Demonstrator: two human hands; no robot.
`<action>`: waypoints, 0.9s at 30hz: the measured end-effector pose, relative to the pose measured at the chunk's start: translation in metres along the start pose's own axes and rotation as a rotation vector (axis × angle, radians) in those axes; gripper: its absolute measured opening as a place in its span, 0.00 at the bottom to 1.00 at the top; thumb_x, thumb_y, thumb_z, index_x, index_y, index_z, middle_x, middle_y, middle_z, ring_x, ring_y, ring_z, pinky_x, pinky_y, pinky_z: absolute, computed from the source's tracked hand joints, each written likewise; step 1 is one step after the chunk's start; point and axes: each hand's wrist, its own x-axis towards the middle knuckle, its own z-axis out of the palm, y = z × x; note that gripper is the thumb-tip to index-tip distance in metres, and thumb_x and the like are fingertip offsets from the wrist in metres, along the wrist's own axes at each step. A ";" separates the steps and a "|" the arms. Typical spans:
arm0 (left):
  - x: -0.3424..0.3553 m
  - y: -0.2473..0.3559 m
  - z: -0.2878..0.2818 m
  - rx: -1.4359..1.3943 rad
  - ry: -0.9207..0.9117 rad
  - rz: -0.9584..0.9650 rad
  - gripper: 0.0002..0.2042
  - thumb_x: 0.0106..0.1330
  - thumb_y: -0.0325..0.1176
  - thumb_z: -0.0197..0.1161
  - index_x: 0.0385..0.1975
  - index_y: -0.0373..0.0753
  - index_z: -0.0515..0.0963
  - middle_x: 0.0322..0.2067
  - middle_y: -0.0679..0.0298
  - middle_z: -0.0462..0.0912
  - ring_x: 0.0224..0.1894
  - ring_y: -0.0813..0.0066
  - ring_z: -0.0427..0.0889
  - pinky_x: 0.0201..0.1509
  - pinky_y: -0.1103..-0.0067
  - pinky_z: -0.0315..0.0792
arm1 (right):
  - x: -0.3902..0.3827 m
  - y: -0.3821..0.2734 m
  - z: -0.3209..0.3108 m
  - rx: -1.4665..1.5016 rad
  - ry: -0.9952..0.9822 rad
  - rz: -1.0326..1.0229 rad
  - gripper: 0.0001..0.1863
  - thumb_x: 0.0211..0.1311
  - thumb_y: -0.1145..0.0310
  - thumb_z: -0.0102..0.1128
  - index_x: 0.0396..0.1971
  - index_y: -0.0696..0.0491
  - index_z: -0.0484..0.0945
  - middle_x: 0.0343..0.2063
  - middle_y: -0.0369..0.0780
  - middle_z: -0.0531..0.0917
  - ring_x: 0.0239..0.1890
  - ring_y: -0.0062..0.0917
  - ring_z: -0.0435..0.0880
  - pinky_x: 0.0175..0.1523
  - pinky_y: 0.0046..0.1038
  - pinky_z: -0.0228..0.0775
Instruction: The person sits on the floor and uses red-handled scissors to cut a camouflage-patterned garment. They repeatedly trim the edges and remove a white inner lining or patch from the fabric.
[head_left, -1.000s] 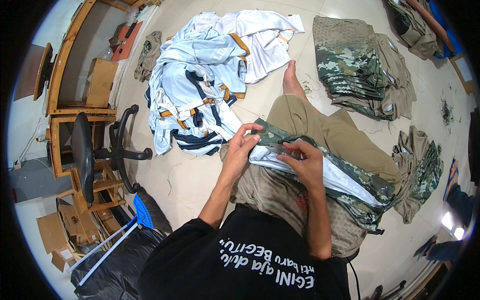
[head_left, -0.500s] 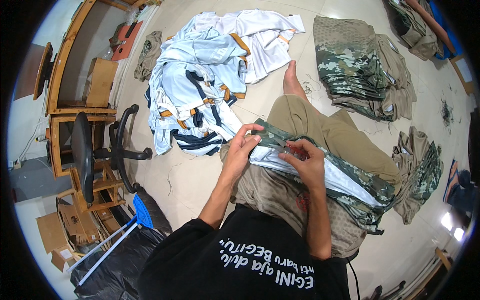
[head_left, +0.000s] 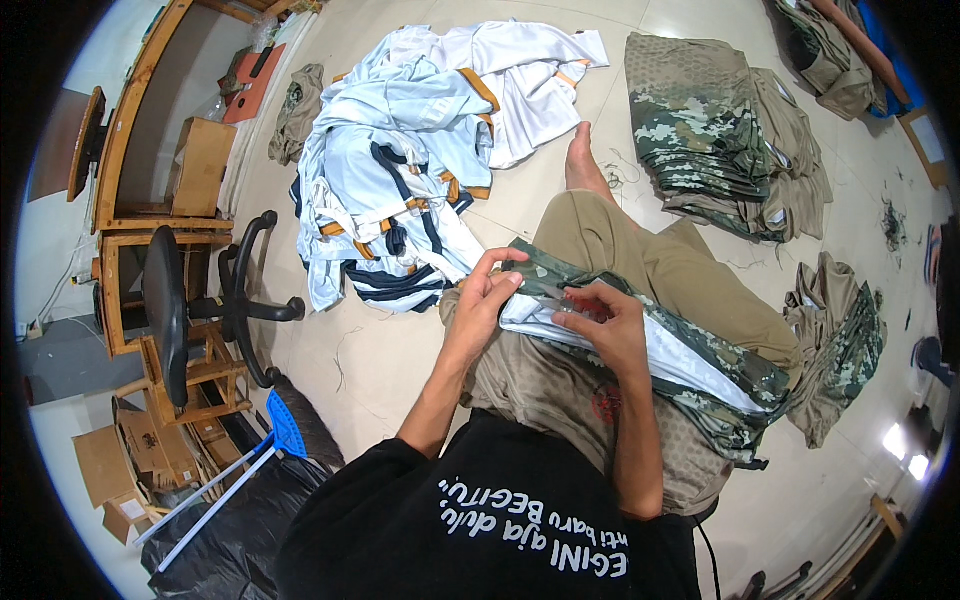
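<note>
A camouflage and tan shirt (head_left: 715,365) lies across my lap, its pale inner side (head_left: 665,352) turned outward in a long strip. My left hand (head_left: 487,298) pinches the shirt's green patterned edge between thumb and fingers. Close by on the right, my right hand (head_left: 610,325) is closed around small red-handled thread snips (head_left: 590,305). Their short blades point toward the edge in my left hand. Most of the snips are hidden by my fingers, and whether the blades touch the cloth I cannot tell.
Light blue and white shirts (head_left: 400,110) are heaped ahead on the left. Folded camouflage shirts (head_left: 695,120) are stacked ahead right, with another crumpled shirt (head_left: 830,345) by my right knee. An office chair (head_left: 170,315), blue-headed dustpan or broom (head_left: 286,425) and black bag (head_left: 235,520) are at left.
My right hand and the snips have shifted very slightly left, while my left hand keeps its pinch on the cloth. A dark figure at the far right edge has moved.
</note>
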 end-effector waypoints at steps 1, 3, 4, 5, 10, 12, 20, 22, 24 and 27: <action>0.000 0.000 0.000 0.002 -0.003 0.001 0.14 0.77 0.27 0.54 0.59 0.39 0.70 0.37 0.63 0.86 0.38 0.86 0.79 0.44 0.86 0.70 | 0.000 0.001 0.000 0.011 -0.010 0.037 0.15 0.51 0.72 0.81 0.38 0.60 0.88 0.31 0.35 0.88 0.33 0.14 0.81 0.42 0.19 0.73; 0.000 -0.002 -0.003 0.014 -0.006 0.005 0.14 0.77 0.27 0.54 0.59 0.39 0.70 0.37 0.63 0.86 0.38 0.86 0.79 0.44 0.86 0.70 | 0.000 0.001 -0.001 0.034 -0.033 0.110 0.16 0.50 0.70 0.82 0.38 0.59 0.88 0.33 0.38 0.89 0.36 0.16 0.84 0.45 0.22 0.75; 0.000 -0.002 -0.004 0.019 -0.007 0.007 0.14 0.77 0.27 0.54 0.59 0.39 0.70 0.37 0.63 0.86 0.38 0.86 0.79 0.44 0.86 0.70 | 0.001 0.000 -0.001 0.015 -0.028 0.081 0.17 0.50 0.70 0.82 0.39 0.59 0.88 0.34 0.38 0.89 0.36 0.16 0.84 0.45 0.22 0.75; 0.000 -0.002 -0.003 0.010 -0.007 0.005 0.14 0.77 0.27 0.54 0.59 0.39 0.70 0.37 0.64 0.86 0.38 0.86 0.79 0.44 0.86 0.70 | 0.001 -0.001 -0.001 -0.005 -0.022 0.054 0.17 0.51 0.70 0.81 0.39 0.60 0.87 0.35 0.38 0.90 0.37 0.16 0.84 0.45 0.21 0.75; 0.000 -0.002 -0.003 -0.008 -0.014 -0.008 0.14 0.77 0.27 0.54 0.60 0.38 0.70 0.38 0.63 0.86 0.39 0.85 0.80 0.44 0.86 0.71 | 0.001 0.012 0.000 0.031 0.019 0.047 0.15 0.54 0.70 0.80 0.39 0.59 0.86 0.34 0.35 0.88 0.35 0.15 0.81 0.42 0.20 0.72; 0.000 0.000 0.000 -0.012 -0.006 0.006 0.14 0.77 0.27 0.54 0.60 0.38 0.70 0.39 0.62 0.86 0.39 0.85 0.80 0.45 0.86 0.71 | 0.003 0.015 0.001 0.093 0.151 0.015 0.13 0.55 0.71 0.79 0.38 0.58 0.85 0.33 0.33 0.86 0.35 0.14 0.79 0.41 0.19 0.70; -0.002 -0.009 -0.002 0.035 0.000 0.028 0.14 0.77 0.27 0.54 0.60 0.38 0.70 0.40 0.62 0.86 0.38 0.85 0.79 0.45 0.87 0.69 | 0.005 0.002 0.005 0.468 -0.093 0.129 0.13 0.76 0.62 0.57 0.43 0.57 0.84 0.35 0.35 0.87 0.38 0.15 0.80 0.46 0.22 0.69; -0.003 -0.017 -0.007 0.094 -0.013 0.060 0.14 0.77 0.27 0.54 0.59 0.37 0.70 0.40 0.63 0.86 0.37 0.86 0.77 0.44 0.88 0.68 | 0.005 -0.001 0.007 0.530 -0.112 0.091 0.17 0.80 0.59 0.51 0.44 0.57 0.83 0.38 0.36 0.88 0.40 0.17 0.81 0.47 0.22 0.69; -0.006 -0.013 -0.006 0.170 -0.015 0.062 0.14 0.77 0.27 0.54 0.59 0.37 0.70 0.37 0.67 0.84 0.34 0.89 0.73 0.39 0.89 0.64 | 0.007 0.001 0.004 0.470 -0.054 -0.001 0.21 0.81 0.57 0.47 0.45 0.58 0.83 0.42 0.39 0.87 0.43 0.19 0.81 0.48 0.23 0.70; -0.007 -0.008 0.007 0.095 0.029 0.070 0.13 0.76 0.28 0.54 0.59 0.38 0.71 0.31 0.73 0.79 0.29 0.92 0.65 0.34 0.89 0.57 | 0.006 0.004 -0.002 0.369 0.039 -0.138 0.26 0.84 0.53 0.41 0.47 0.60 0.83 0.48 0.42 0.86 0.47 0.23 0.82 0.50 0.23 0.71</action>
